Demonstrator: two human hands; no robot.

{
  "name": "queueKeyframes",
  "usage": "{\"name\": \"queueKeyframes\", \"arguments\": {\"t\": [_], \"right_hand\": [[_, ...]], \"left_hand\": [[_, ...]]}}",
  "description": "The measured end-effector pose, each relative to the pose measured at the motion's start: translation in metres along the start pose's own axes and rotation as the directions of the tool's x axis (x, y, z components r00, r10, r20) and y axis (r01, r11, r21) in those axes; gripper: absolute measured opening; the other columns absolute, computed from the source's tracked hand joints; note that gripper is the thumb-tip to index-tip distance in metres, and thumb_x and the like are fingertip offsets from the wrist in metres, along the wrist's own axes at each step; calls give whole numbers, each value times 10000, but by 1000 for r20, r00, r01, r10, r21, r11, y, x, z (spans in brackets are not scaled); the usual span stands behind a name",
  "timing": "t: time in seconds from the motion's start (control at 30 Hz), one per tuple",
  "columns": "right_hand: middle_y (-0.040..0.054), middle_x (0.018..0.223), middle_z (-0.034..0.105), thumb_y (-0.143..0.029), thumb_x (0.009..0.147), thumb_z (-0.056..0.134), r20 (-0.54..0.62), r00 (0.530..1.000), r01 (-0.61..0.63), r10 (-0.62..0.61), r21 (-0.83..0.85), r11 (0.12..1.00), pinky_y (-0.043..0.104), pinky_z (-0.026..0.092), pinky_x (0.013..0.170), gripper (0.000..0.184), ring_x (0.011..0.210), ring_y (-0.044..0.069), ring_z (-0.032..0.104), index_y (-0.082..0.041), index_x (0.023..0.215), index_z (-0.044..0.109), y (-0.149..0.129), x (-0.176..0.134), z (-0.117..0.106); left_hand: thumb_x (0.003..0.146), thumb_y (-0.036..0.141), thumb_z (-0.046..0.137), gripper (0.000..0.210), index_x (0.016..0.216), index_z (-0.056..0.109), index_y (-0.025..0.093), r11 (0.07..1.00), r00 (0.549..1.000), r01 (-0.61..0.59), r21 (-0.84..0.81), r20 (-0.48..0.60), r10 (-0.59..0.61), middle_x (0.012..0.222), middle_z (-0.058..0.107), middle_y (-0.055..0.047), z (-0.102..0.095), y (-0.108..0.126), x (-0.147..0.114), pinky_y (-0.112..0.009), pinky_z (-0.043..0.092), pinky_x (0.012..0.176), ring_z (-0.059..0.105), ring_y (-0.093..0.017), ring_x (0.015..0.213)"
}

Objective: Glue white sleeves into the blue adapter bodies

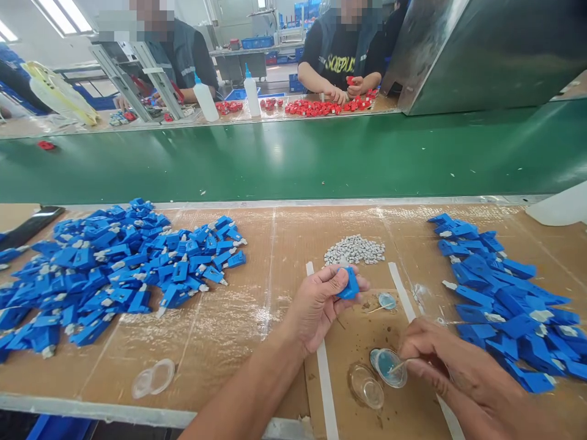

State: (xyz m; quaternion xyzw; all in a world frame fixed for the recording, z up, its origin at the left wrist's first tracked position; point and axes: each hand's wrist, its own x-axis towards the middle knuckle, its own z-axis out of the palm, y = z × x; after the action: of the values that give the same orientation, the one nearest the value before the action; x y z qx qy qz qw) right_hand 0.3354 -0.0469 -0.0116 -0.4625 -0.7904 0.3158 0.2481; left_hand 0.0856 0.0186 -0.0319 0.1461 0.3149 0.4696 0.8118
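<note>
A small blue plastic part (349, 285) is pinched between the thumb and fingers of my left hand (316, 305), above the taped cardboard. My right hand (435, 360) grips a thin stick (403, 364), whose tip dips into a small clear cup (395, 377) of bluish liquid. Beside that cup sits another clear round cup or lid (371, 391). Farther back lies a small dish (387, 300) with bluish residue and a stick by it. Behind my left hand is a heap of small grey-white pieces (355, 249).
Piles of blue parts with whitish tips lie at left (101, 263) and right (504, 299). Clear lids (153, 379) rest front left. Beyond a green conveyor belt (275, 156), two people work near red parts (316, 107) and white squeeze bottles (252, 91). A metal housing (486, 55) stands back right.
</note>
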Motion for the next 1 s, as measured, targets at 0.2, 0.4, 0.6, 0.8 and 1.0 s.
{"name": "queueKeyframes", "arguments": {"t": [0.2,0.4,0.6,0.8,1.0], "right_hand": [[-5,892,823,-492,1112,660,-223,963,-116,153,171,978,199,644,679,256,753,186,801,-296,981,760,9,23,-9],[-30,936,838,-430,1110,683,-407,906,-68,115,128,989,190,626,710,151,781,168,808,-326,1029,756,-4,60,-2],[-48,951,817,-267,1175,553,-288,952,123,-100,65,990,245,617,788,162,803,156,786,-345,1128,686,-5,78,4],[-39,959,806,-257,1195,522,-276,950,158,-145,26,987,255,602,772,165,824,152,790,-331,1153,663,-2,83,9],[-29,939,808,-335,1207,530,-345,920,193,-185,-10,981,248,590,745,177,828,157,780,-320,1108,676,-5,88,12]], "left_hand": [[722,524,1059,590,1069,859,91,995,997,65,75,-58,-61,965,836,-133,0,-7,3,-131,490,594,706,-98,745],[690,604,1046,628,957,850,70,989,995,92,115,-51,-86,824,799,-135,-2,-13,9,-145,456,567,649,-93,652],[743,641,995,606,899,835,78,984,996,90,155,-27,-87,814,772,-133,-2,-14,8,-158,430,551,586,-84,629],[790,673,943,592,830,817,96,980,997,81,183,-1,-82,806,739,-120,-2,-17,8,-182,419,562,561,-99,656],[793,670,936,583,822,817,100,981,997,73,180,13,-77,785,721,-107,-1,-17,8,-186,413,558,562,-101,651]]}}
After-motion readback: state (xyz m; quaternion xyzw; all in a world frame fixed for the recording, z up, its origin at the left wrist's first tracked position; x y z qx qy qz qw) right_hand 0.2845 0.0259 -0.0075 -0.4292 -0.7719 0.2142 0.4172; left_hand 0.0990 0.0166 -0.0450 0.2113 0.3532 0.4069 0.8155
